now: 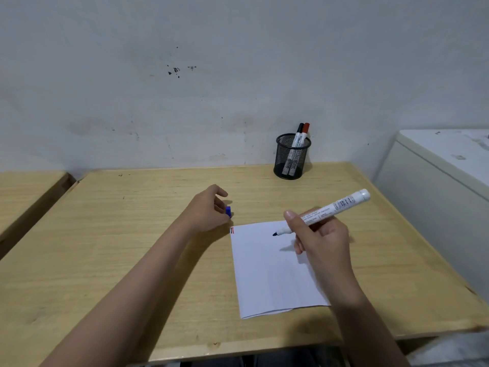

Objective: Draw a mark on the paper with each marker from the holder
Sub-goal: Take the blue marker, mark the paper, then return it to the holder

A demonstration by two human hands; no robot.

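A white sheet of paper (267, 271) lies on the wooden table, with short red and dark marks at its top-left corner (232, 230). My right hand (321, 238) grips an uncapped white marker (328, 210); its dark blue tip (274, 234) hovers over the upper part of the sheet. To the left of the sheet, my left hand (209, 207) holds the blue cap (228, 211) just above the table. A black mesh holder (291, 157) stands at the back of the table with a black-capped marker (298, 135) and a red-capped marker (305, 132) in it.
The wooden table (132, 247) ends at a pale wall behind the holder. A second wooden table (23, 192) sits to the left across a narrow gap. A white cabinet or appliance (436, 176) stands close against the table's right side.
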